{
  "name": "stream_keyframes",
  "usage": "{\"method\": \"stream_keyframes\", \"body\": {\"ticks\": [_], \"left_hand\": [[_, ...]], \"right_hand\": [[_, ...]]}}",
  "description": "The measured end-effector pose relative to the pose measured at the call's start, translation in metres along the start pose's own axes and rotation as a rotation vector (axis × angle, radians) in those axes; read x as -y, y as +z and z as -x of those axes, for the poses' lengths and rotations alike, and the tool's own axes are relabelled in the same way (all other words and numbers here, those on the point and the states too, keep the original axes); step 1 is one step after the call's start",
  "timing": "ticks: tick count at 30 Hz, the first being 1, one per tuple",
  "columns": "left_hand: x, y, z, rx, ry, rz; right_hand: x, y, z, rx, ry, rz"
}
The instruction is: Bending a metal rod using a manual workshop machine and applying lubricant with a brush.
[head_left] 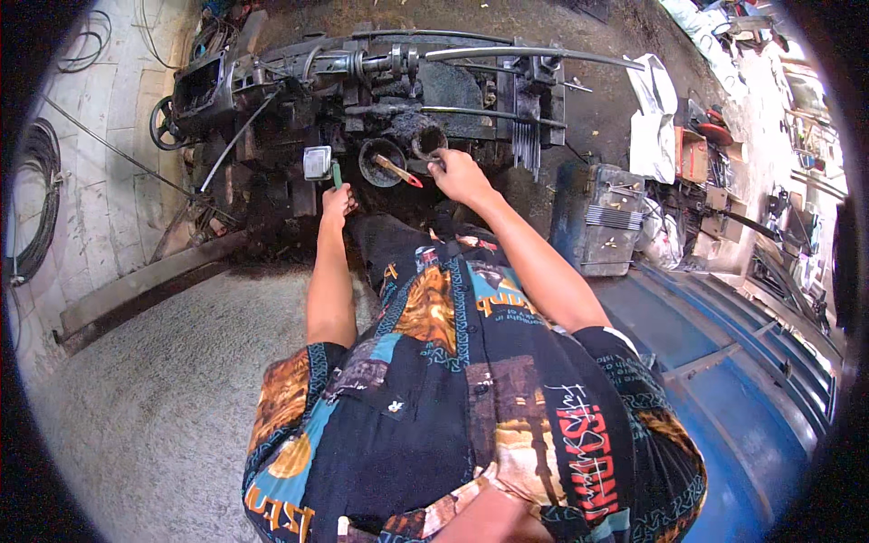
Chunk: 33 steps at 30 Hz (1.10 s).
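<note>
My left hand [339, 203] is closed round a slim green handle [337, 175]; I cannot make out what tool it belongs to. Close beside that handle is a square, silvery-white object [317, 163]. My right hand [462, 176] has its thumb and fingers pinched at the rim of a dark, grimy cup [429, 141], tilted so that its mouth faces me. Between my hands stands a round metal pot [367, 166]. Across the pot's mouth lies a brush [395, 169] with a wooden handle and a red tip.
A greasy lathe-like machine [362, 68] spans the far side, with a handwheel [165, 124] at its left end. Thin metal rods [527, 149] hang at its right. A grey metal case [612, 222] and blue metal panels [724, 389] lie to the right. Coiled cable [38, 195] hangs left.
</note>
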<state>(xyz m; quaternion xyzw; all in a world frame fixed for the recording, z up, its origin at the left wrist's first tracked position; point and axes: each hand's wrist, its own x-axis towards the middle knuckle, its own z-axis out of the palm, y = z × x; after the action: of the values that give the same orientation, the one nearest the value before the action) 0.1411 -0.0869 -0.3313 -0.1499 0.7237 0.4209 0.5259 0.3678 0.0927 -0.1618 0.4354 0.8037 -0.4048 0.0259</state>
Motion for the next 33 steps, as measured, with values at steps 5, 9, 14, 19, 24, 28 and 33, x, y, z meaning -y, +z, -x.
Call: {"method": "stream_keyframes", "body": {"ticks": [5,9,14,19,24,28,33], "left_hand": [[-0.041,-0.009,0.011,-0.049,0.097,0.221],[-0.047,0.001,0.023,-0.187,0.079,-0.518],[-0.084,0.006,0.051,-0.263,0.446,-0.963],[-0.181,0.061,0.092,-0.210,1.000,-0.765],[-0.254,0.077,0.054,-0.297,1.343,-0.726],[-0.280,0.100,0.013,-0.285,1.393,-0.674],[-0.271,0.100,-0.023,-0.202,1.357,-0.600]], "right_hand": [[0.015,-0.013,-0.005,-0.033,0.057,-0.175],[-0.042,-0.043,-0.013,-0.178,0.265,-0.363],[-0.120,-0.109,-0.034,-0.601,0.268,-0.537],[-0.167,-0.160,-0.095,-0.972,0.166,-0.354],[-0.167,-0.170,-0.153,-0.726,0.264,-0.511],[-0.210,-0.166,-0.170,-0.592,-0.295,-0.901],[-0.173,-0.167,-0.180,-0.336,0.030,-1.047]]}}
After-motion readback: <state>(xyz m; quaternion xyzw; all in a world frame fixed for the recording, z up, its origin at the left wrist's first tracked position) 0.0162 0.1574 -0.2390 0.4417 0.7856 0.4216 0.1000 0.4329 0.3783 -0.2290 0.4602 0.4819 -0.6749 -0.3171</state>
